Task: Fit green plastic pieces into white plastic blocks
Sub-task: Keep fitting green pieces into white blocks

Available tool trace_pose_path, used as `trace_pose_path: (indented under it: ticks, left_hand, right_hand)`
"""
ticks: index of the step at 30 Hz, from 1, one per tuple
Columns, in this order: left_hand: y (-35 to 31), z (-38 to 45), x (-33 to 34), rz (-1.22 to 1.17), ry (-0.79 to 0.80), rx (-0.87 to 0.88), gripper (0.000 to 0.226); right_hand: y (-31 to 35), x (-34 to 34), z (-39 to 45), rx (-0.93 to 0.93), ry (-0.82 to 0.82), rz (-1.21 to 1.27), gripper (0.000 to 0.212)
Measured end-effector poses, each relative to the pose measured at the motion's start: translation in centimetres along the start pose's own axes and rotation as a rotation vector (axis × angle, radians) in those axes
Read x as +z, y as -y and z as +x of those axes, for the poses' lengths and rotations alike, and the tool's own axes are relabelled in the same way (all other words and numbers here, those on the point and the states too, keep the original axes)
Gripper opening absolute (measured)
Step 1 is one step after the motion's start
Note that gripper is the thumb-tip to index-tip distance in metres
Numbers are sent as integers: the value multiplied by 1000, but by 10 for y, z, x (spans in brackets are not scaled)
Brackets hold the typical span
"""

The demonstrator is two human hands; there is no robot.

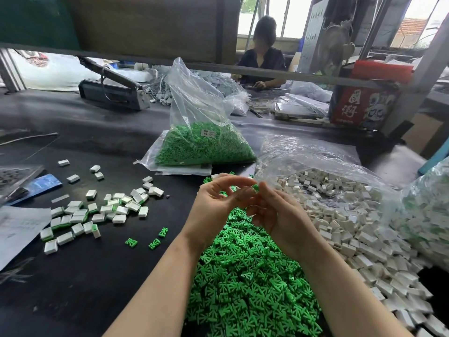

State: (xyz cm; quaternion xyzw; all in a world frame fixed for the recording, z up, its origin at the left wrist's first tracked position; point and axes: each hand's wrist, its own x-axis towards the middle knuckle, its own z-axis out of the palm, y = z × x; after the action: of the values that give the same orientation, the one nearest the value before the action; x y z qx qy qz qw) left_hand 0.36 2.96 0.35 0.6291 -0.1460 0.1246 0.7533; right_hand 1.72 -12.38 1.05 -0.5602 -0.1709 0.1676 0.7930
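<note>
A heap of loose green plastic pieces (247,276) lies on the black table right in front of me. To its right spreads a big pile of white plastic blocks (352,222), partly under clear plastic. My left hand (213,207) and my right hand (279,215) meet above the green heap. Between their fingertips sits one green piece (255,188), pinched at the tips; a white block may be behind the fingers, but I cannot tell. Fitted white blocks with green edges (85,215) lie scattered to the left.
A clear bag of green pieces (201,142) stands behind my hands. Three stray green pieces (155,243) lie left of the heap. Paper (17,229) and a blue card (41,184) sit at far left. Another person (262,59) works across the table, beside a red box (364,98).
</note>
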Motion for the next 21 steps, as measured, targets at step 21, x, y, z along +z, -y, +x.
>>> trace_pose_path:
  ticks: [21]
  left_hand:
    - [-8, -2, 6, 108, -52, -28, 17]
  right_hand:
    - [0, 2, -3, -156, -86, -284, 24]
